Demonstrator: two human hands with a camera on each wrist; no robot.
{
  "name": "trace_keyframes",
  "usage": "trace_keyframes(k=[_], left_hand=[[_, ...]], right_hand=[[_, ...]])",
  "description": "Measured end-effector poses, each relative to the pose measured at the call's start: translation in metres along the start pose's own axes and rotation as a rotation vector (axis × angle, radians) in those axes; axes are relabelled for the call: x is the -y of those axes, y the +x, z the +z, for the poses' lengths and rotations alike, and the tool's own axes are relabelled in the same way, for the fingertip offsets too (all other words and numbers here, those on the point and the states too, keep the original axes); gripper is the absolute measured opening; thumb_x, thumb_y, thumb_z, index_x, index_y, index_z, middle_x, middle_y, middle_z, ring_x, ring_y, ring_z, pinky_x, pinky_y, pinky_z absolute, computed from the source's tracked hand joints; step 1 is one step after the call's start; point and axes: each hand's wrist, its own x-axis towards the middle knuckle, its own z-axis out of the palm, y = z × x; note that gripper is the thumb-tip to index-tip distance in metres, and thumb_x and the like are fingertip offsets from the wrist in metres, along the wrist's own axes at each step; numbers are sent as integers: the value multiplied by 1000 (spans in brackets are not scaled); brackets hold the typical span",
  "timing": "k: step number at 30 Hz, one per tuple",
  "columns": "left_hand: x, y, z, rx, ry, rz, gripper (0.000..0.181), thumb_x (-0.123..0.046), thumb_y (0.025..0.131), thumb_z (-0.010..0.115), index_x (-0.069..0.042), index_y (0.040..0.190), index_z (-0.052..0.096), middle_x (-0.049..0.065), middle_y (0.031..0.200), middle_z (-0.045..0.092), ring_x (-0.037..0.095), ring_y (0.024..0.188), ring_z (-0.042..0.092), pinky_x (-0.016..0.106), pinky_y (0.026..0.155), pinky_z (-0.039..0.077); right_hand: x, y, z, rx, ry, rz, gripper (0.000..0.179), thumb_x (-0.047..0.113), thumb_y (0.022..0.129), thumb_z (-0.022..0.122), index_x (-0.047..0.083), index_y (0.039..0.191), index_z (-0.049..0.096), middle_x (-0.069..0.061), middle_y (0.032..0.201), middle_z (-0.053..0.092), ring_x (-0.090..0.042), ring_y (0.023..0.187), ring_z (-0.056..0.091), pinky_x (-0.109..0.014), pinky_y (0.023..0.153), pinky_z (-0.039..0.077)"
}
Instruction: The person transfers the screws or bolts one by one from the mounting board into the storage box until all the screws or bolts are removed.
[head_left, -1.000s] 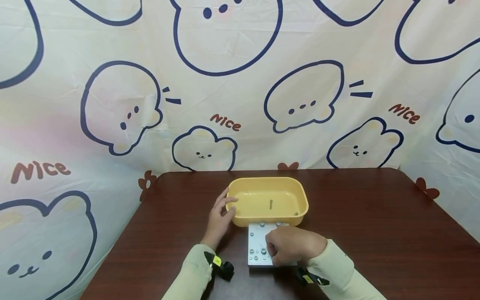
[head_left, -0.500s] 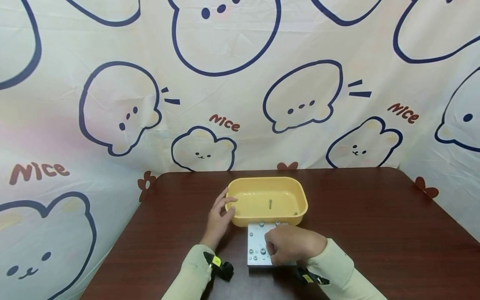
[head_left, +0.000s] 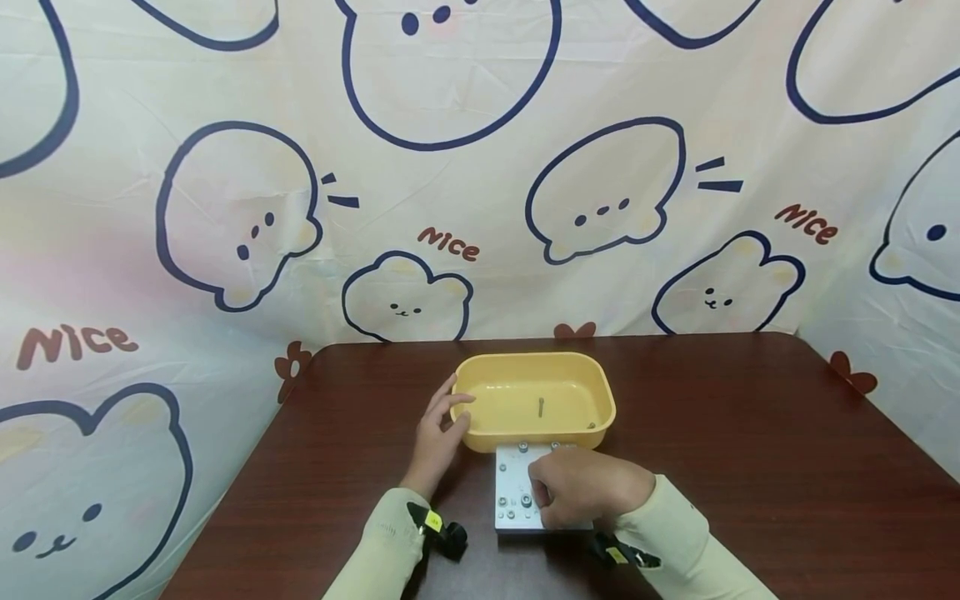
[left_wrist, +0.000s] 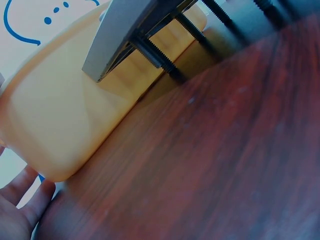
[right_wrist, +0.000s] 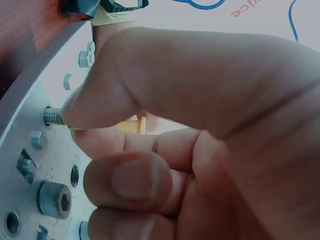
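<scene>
A silvery metal plate (head_left: pixel 513 485) with holes and several screws set in it lies in front of a yellow plastic tray (head_left: pixel 491 412). Between thumb and index finger my right hand (head_left: pixel 588 485) pinches a threaded screw (right_wrist: pixel 53 116), its visible end at a hole in the plate. The screw's head is hidden by the fingers. At the tray's left side rests my left hand (head_left: pixel 435 440), fingers loosely extended against the rim and wall. From the left wrist view, threaded screw shanks (left_wrist: pixel 154 54) stick out beneath the plate's underside.
Inside the tray lie a loose screw (head_left: pixel 541 407) and another small metal piece (head_left: pixel 592 427) near its right corner. A socket-head screw (right_wrist: pixel 55 200) stands in the plate close to the right fingers. The brown tabletop (head_left: pixel 720 442) reaches back to a printed curtain (head_left: pixel 510 200).
Hardly anything differs: both hands, the plate and the tray keep their places. The head view has shifted very slightly.
</scene>
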Motion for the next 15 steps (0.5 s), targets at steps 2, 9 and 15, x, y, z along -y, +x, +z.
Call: trace_keyframes(k=[2,9,15], left_hand=[[-1,0,0,4,-2,-3,26,-20,89,59,-18,114,68,-25,147,33,13,141,26,42,106,38],[-2,0,-1,8,-4,-7,24,-19,90,59,-21,112,68,-24,147,34,14,141,26,41,105,40],[-1,0,-1,8,-6,-4,25,-19,89,60,-19,113,68,-25,146,34,13,141,27,40,104,40]], right_hand=[[1,-1,-1,3,7,9,14,15,78,70,20,78,57,6,70,55,-11,58,52,-26,47,48],[0,-2,-3,-22,-25,-25,14,15,77,70,21,77,57,7,69,55,-9,59,51,-24,51,46],[-2,-3,-4,-61,-40,-83,15,12,73,69,20,75,57,8,67,54,-8,58,49,-23,52,44]])
